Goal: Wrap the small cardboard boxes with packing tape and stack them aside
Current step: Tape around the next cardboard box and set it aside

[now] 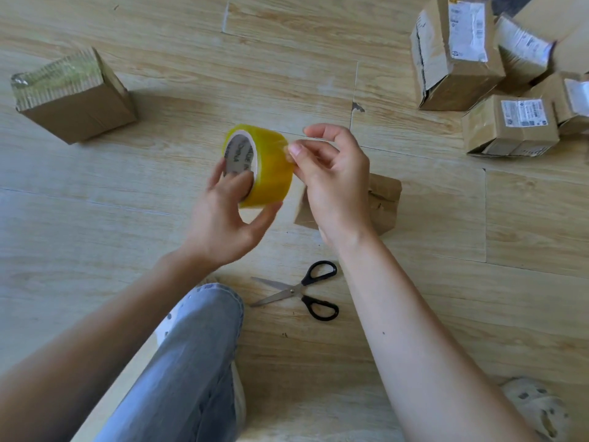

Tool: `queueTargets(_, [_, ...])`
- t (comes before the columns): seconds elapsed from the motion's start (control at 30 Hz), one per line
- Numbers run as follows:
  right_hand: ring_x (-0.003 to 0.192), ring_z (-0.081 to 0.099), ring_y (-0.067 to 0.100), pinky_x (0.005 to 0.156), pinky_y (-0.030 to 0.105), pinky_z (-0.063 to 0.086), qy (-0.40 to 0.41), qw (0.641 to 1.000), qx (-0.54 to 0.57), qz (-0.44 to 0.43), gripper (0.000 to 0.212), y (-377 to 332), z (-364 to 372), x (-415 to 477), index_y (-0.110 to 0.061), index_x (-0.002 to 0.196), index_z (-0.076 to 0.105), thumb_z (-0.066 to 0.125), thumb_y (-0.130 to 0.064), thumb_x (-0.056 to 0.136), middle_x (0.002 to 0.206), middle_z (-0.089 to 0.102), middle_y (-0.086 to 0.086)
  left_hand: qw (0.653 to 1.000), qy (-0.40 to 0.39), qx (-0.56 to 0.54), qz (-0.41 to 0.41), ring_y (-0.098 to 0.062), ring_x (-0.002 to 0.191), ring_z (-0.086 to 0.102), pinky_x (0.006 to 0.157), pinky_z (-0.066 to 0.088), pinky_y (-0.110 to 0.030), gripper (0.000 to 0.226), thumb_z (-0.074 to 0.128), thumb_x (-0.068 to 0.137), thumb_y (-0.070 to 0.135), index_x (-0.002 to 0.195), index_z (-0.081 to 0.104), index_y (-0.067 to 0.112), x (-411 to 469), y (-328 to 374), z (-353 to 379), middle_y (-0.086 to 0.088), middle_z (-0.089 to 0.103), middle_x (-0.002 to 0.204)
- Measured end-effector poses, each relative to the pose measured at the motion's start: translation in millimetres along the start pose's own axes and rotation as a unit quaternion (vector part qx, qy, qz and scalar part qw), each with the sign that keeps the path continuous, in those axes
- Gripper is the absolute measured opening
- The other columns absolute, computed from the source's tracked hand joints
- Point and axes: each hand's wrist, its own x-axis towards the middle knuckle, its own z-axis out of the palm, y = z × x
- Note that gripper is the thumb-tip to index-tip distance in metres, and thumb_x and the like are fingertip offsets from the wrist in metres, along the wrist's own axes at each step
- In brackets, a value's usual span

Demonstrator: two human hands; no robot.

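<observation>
TEXT LOG | yellow packing tape roll (pixel 274 167), white inner core (pixel 237 151): dark printed letters, blurred and partly covered, not legible | brown cardboard boxes (pixel 446 87), white paper labels (pixel 522 113): fine print, barcode-like marks, too small to read

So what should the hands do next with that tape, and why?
Probably peel the end loose and draw out a strip: the left hand grips the tape roll, the right hand pinches its outer layer, and a small box lies nearby.

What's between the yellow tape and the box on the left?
Only bare wooden floor between tape roll and taped box, per the head view.
</observation>
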Motion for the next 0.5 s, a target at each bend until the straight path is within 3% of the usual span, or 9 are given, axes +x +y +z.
queueTargets(0.03, [0.084, 0.067, 0.015, 0.086, 0.034, 0.057, 0.004, 1.0, -0.007, 0.002, 0.017, 1, -1, 1, -0.002, 0.102, 0.06, 0.066, 0.002, 0.087, 0.091, 0.069, 0.014, 0.999, -0.027, -0.015, -0.024, -0.022, 0.06, 0.047, 0.108, 0.035, -0.043, 0.033, 0.061, 0.085, 0.03, 0.076, 0.053, 0.0, 2, -4, -1, -0.008, 0.051, 0.066])
queueTargets(0.07, [0.082, 0.067, 0.013, 0.083, 0.03, 0.056, 0.006, 1.0, -0.022, 0.002, 0.018, 3, -1, 1, -0.001, 0.102, 0.064, 0.07, 0.0, 0.085, 0.091, 0.069, 0.013, 0.998, -0.052, -0.021, -0.038, -0.022, 0.058, 0.047, 0.098, 0.042, -0.037, 0.033, 0.06, 0.085, 0.03, 0.079, 0.053, -0.002, 4, -7, -4, -0.008, 0.051, 0.067])
queueTargets(0.13, [0.079, 0.064, 0.008, 0.08, 0.025, 0.056, -0.002, 0.997, -0.076, 0.0, 0.025, 5, -3, 3, -0.005, 0.103, 0.069, 0.078, -0.006, 0.079, 0.087, 0.069, 0.005, 0.995, -0.097, -0.014, -0.031, -0.02, 0.057, 0.046, 0.063, 0.042, -0.031, 0.032, 0.057, 0.085, 0.034, 0.081, 0.051, 0.003, 7, -10, -10, -0.005, 0.05, 0.068])
queueTargets(0.17, [0.077, 0.062, 0.005, 0.08, 0.023, 0.055, -0.01, 0.994, -0.109, -0.001, 0.03, 6, -4, 4, -0.008, 0.106, 0.07, 0.08, -0.01, 0.078, 0.084, 0.068, 0.0, 0.993, -0.118, -0.009, -0.02, -0.021, 0.057, 0.047, 0.056, 0.038, -0.032, 0.033, 0.056, 0.085, 0.036, 0.082, 0.05, 0.004, 9, -11, -12, -0.006, 0.051, 0.067])
queueTargets(0.23, [0.077, 0.061, 0.0, 0.082, 0.018, 0.053, -0.013, 0.988, -0.156, 0.004, 0.033, 7, -6, 6, -0.009, 0.11, 0.071, 0.08, -0.014, 0.078, 0.082, 0.067, -0.007, 0.988, -0.152, -0.002, 0.0, -0.029, 0.059, 0.05, 0.056, 0.037, -0.036, 0.037, 0.055, 0.085, 0.039, 0.084, 0.052, 0.002, 11, -14, -17, -0.013, 0.054, 0.067])
queueTargets(0.3, [0.081, 0.064, 0.0, 0.083, 0.017, 0.051, -0.006, 0.985, -0.175, 0.003, 0.023, 7, -7, 9, -0.008, 0.102, 0.075, 0.079, -0.013, 0.079, 0.086, 0.071, -0.005, 0.987, -0.161, 0.004, 0.008, -0.031, 0.059, 0.049, 0.056, 0.036, -0.036, 0.04, 0.054, 0.085, 0.041, 0.082, 0.052, 0.001, 12, -16, -19, -0.015, 0.052, 0.065])
queueTargets(0.4, [0.08, 0.067, 0.005, 0.076, 0.014, 0.05, 0.004, 0.981, -0.192, -0.03, 0.007, 8, -6, 8, -0.01, 0.087, 0.077, 0.078, -0.013, 0.08, 0.084, 0.073, -0.004, 0.987, -0.16, 0.013, 0.007, -0.028, 0.056, 0.047, 0.054, 0.035, -0.032, 0.04, 0.053, 0.084, 0.045, 0.078, 0.051, 0.005, 14, -17, -22, -0.01, 0.05, 0.061])
queueTargets(0.5, [0.08, 0.067, 0.009, 0.074, 0.017, 0.051, 0.012, 0.976, -0.199, -0.09, 0.003, 7, -7, 2, -0.012, 0.084, 0.076, 0.077, -0.014, 0.082, 0.084, 0.072, -0.001, 0.989, -0.147, 0.025, -0.026, -0.025, 0.056, 0.05, 0.052, 0.034, -0.026, 0.046, 0.056, 0.088, 0.053, 0.074, 0.052, 0.009, 22, -19, -22, -0.008, 0.053, 0.061])
